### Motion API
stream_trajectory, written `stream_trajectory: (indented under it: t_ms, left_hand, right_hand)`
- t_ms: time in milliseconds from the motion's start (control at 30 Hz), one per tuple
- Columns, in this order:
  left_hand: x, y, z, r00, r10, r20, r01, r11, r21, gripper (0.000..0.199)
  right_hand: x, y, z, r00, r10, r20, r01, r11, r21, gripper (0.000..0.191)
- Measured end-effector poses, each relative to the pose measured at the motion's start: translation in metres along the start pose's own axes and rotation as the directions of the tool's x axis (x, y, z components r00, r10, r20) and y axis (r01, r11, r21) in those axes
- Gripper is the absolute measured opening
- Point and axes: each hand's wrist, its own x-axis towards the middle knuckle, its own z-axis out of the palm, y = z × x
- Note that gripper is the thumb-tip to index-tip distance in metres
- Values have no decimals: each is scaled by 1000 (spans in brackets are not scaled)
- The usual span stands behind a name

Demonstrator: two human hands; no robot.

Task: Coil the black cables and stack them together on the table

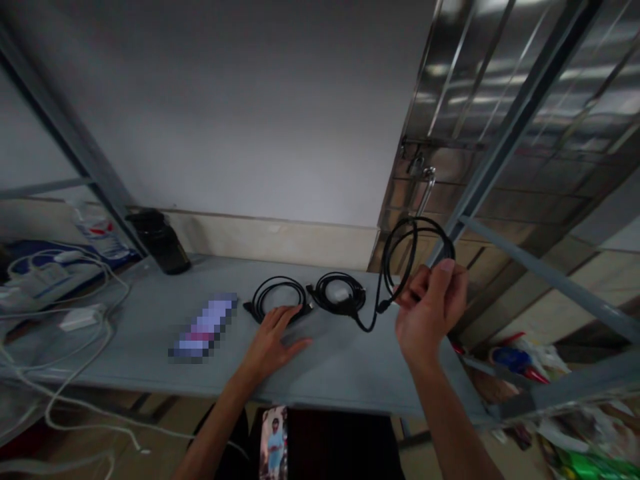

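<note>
Raised above the right end of the grey table, my right hand is closed on a looped black cable. One strand of black cable hangs from that loop and runs down to a second coil lying on the table. Further left lies another black coil. My left hand rests at this coil's lower edge, fingers spread, its fingertips touching or just over the cable.
A phone lies on the table left of the coils; another phone is on my lap. A black bottle, white cables and a white adapter are at the left. Metal frame bars slope at the right.
</note>
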Motion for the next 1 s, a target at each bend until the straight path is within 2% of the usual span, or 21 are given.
stream_trajectory:
  t_ms: [133, 233, 333, 433, 500, 567, 633, 700, 833, 933, 1000]
  left_hand:
    - [-12, 73, -4, 999, -48, -15, 40, 936, -350, 110]
    - [-21, 128, -6, 998, -45, -44, 15, 847, -532, 104]
    - [-32, 153, -5, 999, -37, -11, 25, 831, -556, 93]
    - [-43, 144, -2, 994, 10, 106, 43, 873, -487, 78]
    - [-49, 129, 0, 984, 8, 175, 68, 904, -423, 64]
    - [-54, 113, 1, 980, -25, 197, 98, 924, -369, 55]
    - [-59, 99, -1, 975, -57, 214, 132, 926, -354, 49]
    - [-65, 88, -4, 960, -58, 273, 165, 906, -390, 47]
    - [-80, 79, -7, 926, -58, 374, 219, 888, -404, 49]
    - [-82, 89, -7, 917, -105, 385, 260, 890, -375, 53]
    - [-77, 101, -8, 922, -109, 373, 273, 864, -423, 43]
  right_hand:
    - [-37, -6, -3, 993, 98, 59, -98, 995, -10, 50]
    - [-72, 1, -9, 979, 190, 69, -190, 982, -12, 45]
    - [-104, 13, -18, 946, 317, 64, -316, 949, -19, 45]
    - [-124, 25, -25, 908, 414, 60, -413, 910, -39, 49]
    - [-130, 30, -29, 893, 447, 61, -445, 895, -35, 51]
    - [-132, 35, -34, 885, 461, 69, -459, 887, -43, 52]
    - [-132, 39, -41, 875, 478, 76, -470, 876, -107, 50]
    - [-131, 45, -49, 861, 499, 94, -467, 851, -240, 48]
    - [-129, 59, -68, 863, 470, 186, -315, 788, -529, 51]
    - [-130, 70, -78, 859, 441, 261, -195, 752, -629, 45]
    - [-130, 73, -82, 863, 417, 284, -130, 727, -674, 39]
